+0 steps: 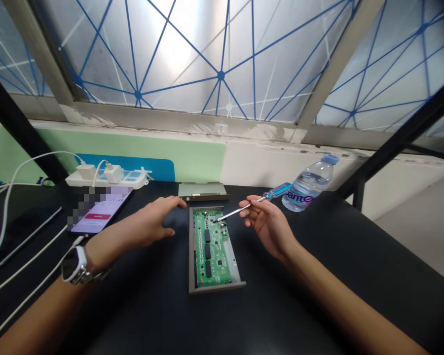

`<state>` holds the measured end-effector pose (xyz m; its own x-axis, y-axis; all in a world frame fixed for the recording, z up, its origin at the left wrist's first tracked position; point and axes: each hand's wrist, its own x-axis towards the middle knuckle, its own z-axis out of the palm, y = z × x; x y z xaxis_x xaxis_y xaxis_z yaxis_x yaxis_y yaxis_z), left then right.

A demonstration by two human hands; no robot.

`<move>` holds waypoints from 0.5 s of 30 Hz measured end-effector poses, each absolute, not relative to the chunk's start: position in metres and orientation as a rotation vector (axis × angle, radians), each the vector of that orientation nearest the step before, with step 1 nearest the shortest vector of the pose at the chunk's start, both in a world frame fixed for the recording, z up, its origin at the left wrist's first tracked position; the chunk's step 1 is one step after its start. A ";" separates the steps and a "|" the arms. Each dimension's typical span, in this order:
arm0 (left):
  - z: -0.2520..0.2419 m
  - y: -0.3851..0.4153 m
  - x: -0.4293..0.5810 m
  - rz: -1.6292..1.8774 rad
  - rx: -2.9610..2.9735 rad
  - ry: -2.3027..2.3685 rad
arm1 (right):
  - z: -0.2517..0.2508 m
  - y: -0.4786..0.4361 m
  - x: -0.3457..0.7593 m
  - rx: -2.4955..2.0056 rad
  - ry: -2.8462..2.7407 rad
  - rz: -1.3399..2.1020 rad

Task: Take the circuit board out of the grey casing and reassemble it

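A green circuit board (215, 256) lies in a shallow grey metal case (191, 246) on the black table. My right hand (268, 224), to the right of the case, pinches a screwdriver (279, 191) by its metal shaft. The blue handle points up and away to the right, while the tip reaches over the board's upper part; whether it touches cannot be made out. On the other side, my left hand (157, 222) hovers just left of the case with thumb and fingers apart, holding nothing. Behind the case lies a flat metal cover (203, 190).
A water bottle (311, 185) stands tilted-looking at the back right. A phone (102, 212) with its screen lit lies at the left, in front of a white power strip (107, 178). White cables (29, 261) run across the table's left side. Black frame bars (392, 143) slant at both sides.
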<state>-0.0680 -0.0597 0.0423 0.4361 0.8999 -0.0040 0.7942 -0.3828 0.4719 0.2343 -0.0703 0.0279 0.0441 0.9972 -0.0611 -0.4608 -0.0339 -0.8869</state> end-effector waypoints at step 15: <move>0.070 -0.064 -0.001 -0.074 2.412 1.308 | 0.040 -0.064 0.248 -0.927 -0.789 1.285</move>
<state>-0.0006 -0.0638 0.0702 0.5622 0.7944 -0.2301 0.8153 -0.4858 0.3151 0.2477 -0.0642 0.0401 0.1307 0.9912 -0.0185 -0.4322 0.0402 -0.9009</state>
